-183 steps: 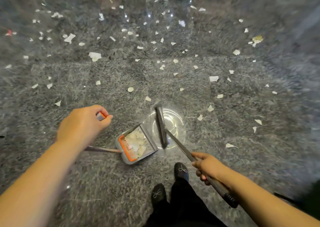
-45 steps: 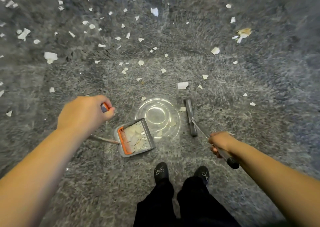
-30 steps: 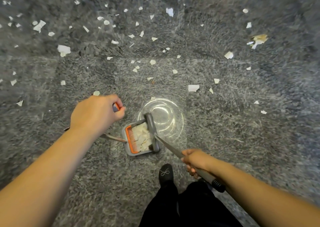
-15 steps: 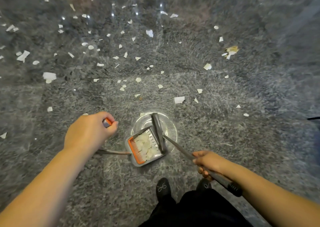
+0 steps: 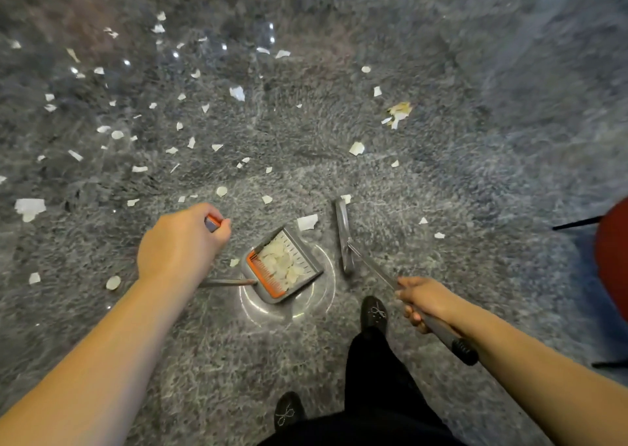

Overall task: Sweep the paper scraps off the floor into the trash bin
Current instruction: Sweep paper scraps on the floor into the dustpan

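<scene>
On the grey floor, feather-light paper scraps [image 5: 307,222] should skid easily; left hand [image 5: 180,241] grips the dustpan handle [image 5: 212,223], right hand [image 5: 424,299] clasps the broom handle [image 5: 441,331].

broom head [image 5: 344,235] swung right — clear of dustpan [image 5: 283,265]

Bare arms, no sleeves. Black pants [image 5: 377,374]. Black shoes [image 5: 373,311] w/ little silver bows on top, one ahead of the other.
</scene>
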Demonstrator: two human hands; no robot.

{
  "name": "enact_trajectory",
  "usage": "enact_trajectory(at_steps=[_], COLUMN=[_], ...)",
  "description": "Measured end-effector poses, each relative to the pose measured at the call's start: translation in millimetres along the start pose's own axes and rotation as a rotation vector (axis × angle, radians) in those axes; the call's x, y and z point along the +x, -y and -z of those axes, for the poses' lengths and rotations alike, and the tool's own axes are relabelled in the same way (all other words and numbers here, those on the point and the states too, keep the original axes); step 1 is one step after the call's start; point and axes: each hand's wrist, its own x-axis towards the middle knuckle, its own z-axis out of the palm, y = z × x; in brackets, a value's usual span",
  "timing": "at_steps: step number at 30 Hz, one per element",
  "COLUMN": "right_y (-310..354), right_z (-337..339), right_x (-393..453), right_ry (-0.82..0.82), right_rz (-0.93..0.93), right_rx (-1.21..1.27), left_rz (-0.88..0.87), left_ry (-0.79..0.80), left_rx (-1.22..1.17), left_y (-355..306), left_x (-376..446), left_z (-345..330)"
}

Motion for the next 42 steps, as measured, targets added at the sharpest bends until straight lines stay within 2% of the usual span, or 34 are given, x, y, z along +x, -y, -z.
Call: enact_trajectory(at_steps=[9,17,26,32,38,42], right_y=[73,130,186,223,228,217], right_z=[123,159,131,87,33,3], right_x=[52,92,149,175,166,161], right_ry=[0.030,-0.001,-0.039,-0.038,0.114,0.214], right_rz=[-0.003,0.009,-0.038,-0.063,-0.050,-0.045], right_rx=[-0.078,-0.169,-0.182,-0.226,-0.367,-0.369], left_rz=[0.076,0.062,0.076,0.082,0.085,0.088], left_ry=[0.026,0.068,0.062,0.026,0.049,0.058], left_rx=[0.080,0.131,0.113,0.117,0.106,0.086], left_y=[-98,-122,-104,-83,-66,-58], left_x=[97,165,210,226,232,228], left_z=[-17,-16,-18,-14,-10,-6])
